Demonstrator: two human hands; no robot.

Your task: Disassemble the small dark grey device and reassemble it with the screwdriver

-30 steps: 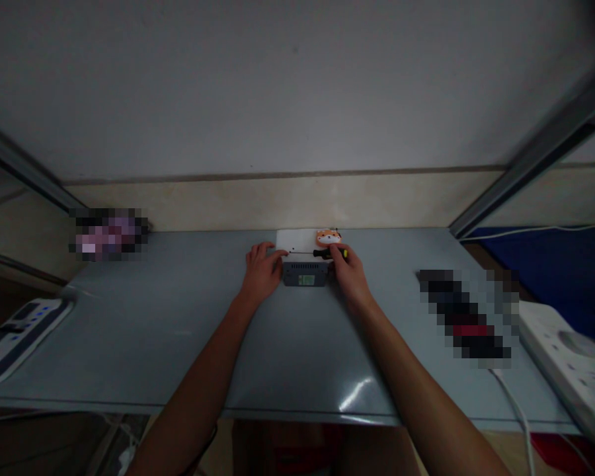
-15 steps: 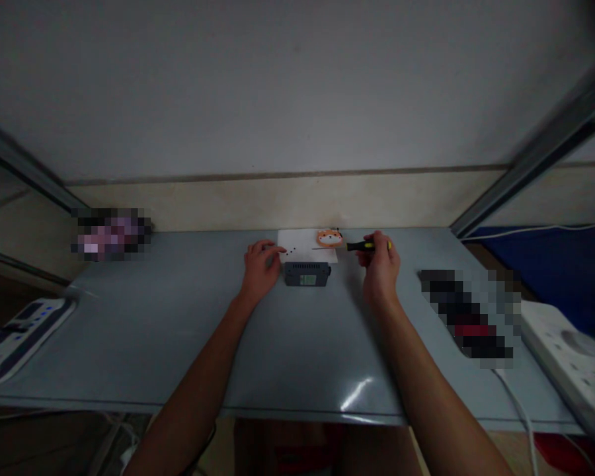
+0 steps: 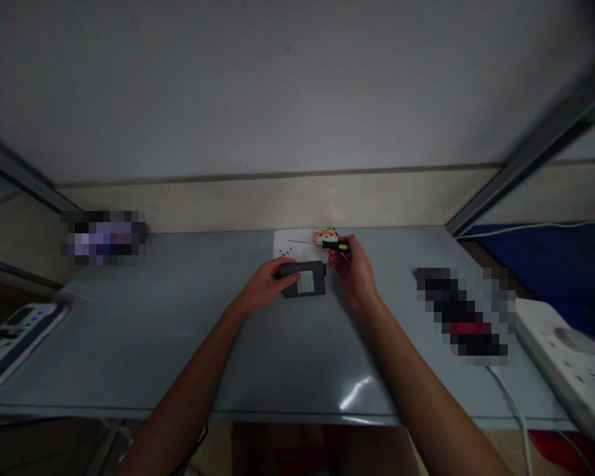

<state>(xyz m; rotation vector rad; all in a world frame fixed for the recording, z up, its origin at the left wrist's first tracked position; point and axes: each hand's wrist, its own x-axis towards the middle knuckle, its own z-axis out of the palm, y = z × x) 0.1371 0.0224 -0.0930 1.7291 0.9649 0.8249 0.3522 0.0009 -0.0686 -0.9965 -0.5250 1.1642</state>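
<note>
A dark grey box [image 3: 318,283] with a pale label is in my left hand [image 3: 270,284], its thumb over the label side and the fingers behind its left end. My right hand [image 3: 353,264] grips a black and yellow screwdriver [image 3: 334,246], whose thin shaft points left above a white sheet [image 3: 300,251]. Several small dark screws [image 3: 285,252] lie on the left part of that sheet. An orange and white animal-face item [image 3: 324,237] sits at the sheet's right, just behind the screwdriver.
The grey table [image 3: 168,344] meets a wall at the back. White power strips stand at the left [image 3: 22,344] and right [image 3: 565,363]. A blurred dark object [image 3: 461,314] with a white cable lies right; another blurred item [image 3: 104,238] is back left.
My left hand has moved from beside the screws onto the grey box, which now tilts with its label face more visible. My right hand has brought the screwdriver leftward.
</note>
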